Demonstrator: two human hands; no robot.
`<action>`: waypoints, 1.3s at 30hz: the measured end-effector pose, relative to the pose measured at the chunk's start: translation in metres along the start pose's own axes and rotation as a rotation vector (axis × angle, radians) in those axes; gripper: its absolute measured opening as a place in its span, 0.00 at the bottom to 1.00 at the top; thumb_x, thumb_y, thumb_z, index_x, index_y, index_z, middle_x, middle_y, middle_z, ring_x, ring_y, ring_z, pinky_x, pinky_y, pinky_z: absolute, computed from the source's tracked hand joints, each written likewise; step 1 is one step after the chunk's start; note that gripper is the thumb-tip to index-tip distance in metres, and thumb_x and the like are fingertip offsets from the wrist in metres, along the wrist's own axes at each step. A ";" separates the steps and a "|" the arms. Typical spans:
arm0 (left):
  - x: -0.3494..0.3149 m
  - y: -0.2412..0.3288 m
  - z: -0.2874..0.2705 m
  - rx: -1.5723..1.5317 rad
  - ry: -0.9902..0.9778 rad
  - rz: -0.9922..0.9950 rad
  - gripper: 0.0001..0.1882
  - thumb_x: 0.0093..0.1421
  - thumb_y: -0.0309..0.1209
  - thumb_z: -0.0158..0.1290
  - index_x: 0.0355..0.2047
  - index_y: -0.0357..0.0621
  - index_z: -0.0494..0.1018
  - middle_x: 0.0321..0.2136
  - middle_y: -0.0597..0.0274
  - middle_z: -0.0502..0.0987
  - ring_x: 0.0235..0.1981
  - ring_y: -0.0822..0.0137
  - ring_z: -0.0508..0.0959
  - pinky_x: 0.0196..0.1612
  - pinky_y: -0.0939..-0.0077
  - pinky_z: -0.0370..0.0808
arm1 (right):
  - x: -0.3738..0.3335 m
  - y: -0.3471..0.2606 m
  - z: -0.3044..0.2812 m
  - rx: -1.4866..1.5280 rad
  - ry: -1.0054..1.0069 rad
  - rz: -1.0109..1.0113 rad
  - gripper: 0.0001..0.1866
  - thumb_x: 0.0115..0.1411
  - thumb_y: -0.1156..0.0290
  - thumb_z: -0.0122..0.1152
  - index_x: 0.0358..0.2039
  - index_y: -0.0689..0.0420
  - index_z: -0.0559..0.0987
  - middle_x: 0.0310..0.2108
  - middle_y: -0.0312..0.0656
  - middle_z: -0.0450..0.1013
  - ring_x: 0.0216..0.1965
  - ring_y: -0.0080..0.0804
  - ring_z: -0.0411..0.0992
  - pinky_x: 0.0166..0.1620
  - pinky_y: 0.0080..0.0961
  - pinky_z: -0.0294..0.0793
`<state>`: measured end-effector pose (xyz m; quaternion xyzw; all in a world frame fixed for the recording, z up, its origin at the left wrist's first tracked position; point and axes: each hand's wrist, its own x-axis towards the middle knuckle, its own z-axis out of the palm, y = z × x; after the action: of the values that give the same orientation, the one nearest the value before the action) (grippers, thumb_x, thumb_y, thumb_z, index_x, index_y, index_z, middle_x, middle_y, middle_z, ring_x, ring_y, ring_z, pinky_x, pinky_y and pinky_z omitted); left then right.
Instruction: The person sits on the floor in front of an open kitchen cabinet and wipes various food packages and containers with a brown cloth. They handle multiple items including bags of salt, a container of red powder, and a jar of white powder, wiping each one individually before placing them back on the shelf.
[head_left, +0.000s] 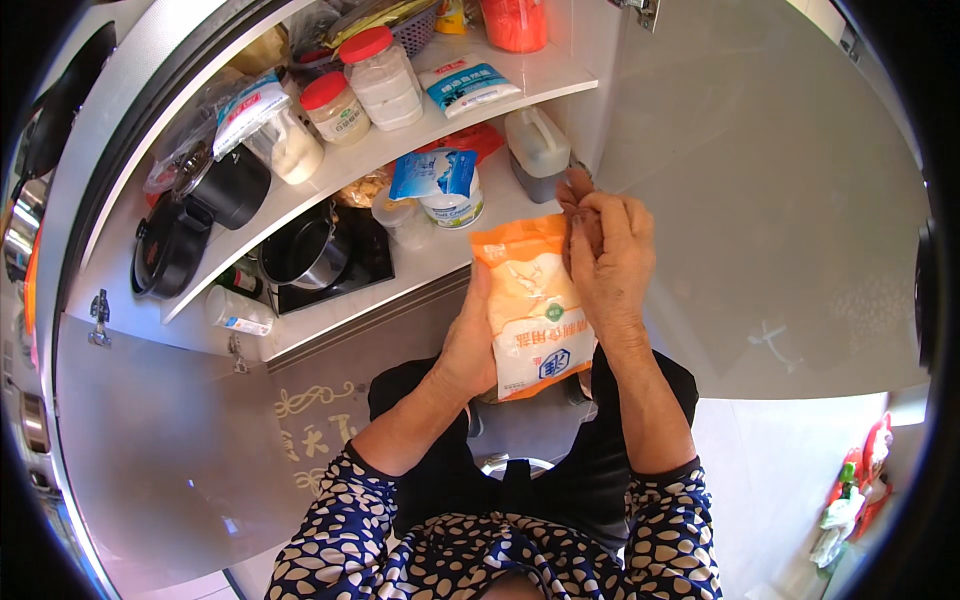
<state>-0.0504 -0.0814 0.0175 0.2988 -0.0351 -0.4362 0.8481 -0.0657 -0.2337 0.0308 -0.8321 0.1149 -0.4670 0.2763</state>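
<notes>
Head view: hands [468, 340] [612, 262] grip an orange-white packet [538, 318] before crowded white cupboard shelves [556, 74].

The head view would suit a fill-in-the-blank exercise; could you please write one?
The left hand grips a rectangular plastic packet coloured white and ____.
Two neighbouring clear jars on the upper white shelf have ____ lids.
The translucent rectangular container stands on the ____ (upper or lower) level.

Missing words: orange; red; lower.
</notes>
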 end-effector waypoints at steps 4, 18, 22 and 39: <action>0.001 0.011 0.000 -0.057 -0.049 0.136 0.37 0.64 0.59 0.32 0.63 0.45 0.51 0.60 0.53 0.60 0.59 0.54 0.65 0.60 0.56 0.64 | 0.008 -0.010 -0.013 0.480 0.120 0.374 0.15 0.52 0.80 0.59 0.41 0.60 0.72 0.35 0.46 0.73 0.39 0.45 0.69 0.39 0.36 0.70; -0.004 0.015 -0.014 0.030 -0.025 0.161 0.37 0.64 0.62 0.23 0.63 0.52 0.51 0.61 0.59 0.58 0.62 0.61 0.61 0.61 0.61 0.63 | -0.029 -0.049 -0.003 0.260 -0.370 -0.439 0.21 0.40 0.77 0.65 0.37 0.58 0.72 0.50 0.47 0.69 0.53 0.47 0.67 0.51 0.41 0.61; -0.007 0.016 -0.007 0.023 0.015 0.069 0.38 0.63 0.63 0.25 0.64 0.53 0.50 0.61 0.59 0.58 0.62 0.61 0.61 0.61 0.60 0.62 | -0.015 -0.051 -0.002 0.273 -0.361 -0.415 0.20 0.43 0.81 0.62 0.40 0.58 0.74 0.46 0.46 0.71 0.47 0.45 0.70 0.48 0.36 0.66; 0.006 0.009 0.009 0.071 0.011 0.323 0.41 0.61 0.66 0.27 0.66 0.53 0.47 0.58 0.59 0.62 0.56 0.63 0.65 0.59 0.62 0.63 | -0.023 -0.058 0.010 0.289 -0.337 -0.430 0.23 0.37 0.78 0.63 0.39 0.60 0.74 0.42 0.44 0.70 0.42 0.45 0.67 0.45 0.36 0.69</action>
<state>-0.0430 -0.0863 0.0280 0.3212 -0.0933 -0.2912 0.8963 -0.0733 -0.1724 0.0435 -0.8553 -0.1787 -0.3815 0.3017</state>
